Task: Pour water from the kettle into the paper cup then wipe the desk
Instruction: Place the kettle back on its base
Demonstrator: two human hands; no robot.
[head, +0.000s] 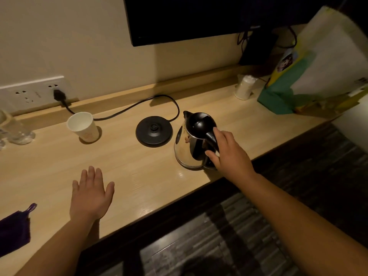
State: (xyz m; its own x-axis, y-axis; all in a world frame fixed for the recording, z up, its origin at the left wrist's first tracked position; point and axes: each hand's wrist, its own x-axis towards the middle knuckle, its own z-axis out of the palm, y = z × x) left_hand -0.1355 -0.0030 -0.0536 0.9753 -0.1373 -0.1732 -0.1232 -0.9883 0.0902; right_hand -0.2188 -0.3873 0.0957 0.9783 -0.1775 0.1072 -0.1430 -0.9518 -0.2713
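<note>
cloth: a dark purple cloth with a small loop lies at the near edge of the worktop, far to the left of the kettle base. It looks soft and light, so I judge any part of it can be grabbed for the wiping.
paper cup: it stands upright and open, to the left of the kettle base and well apart from it. I cannot tell for sure if it is empty. It is thin and light, so it may tip or crush easily; a gentle hold around the middle of its wall would steady it.
left hand: the fingers are spread flat and hold nothing. It hovers over or rests on the worktop, nearer to the person than the kettle base; which of the two I cannot tell.
kettle base: a black round disc with its cord going to the wall socket. Nothing stands on it.
kettle: it stands on the worktop just to the right of the kettle base, with the spout toward the wall. The steel body is stiff, smooth and probably slippery, maybe hot, and heavy if it is full. The black handle is the proper place to hold.
right hand: it is wrapped around the kettle handle, on the side away from the kettle base.
</note>
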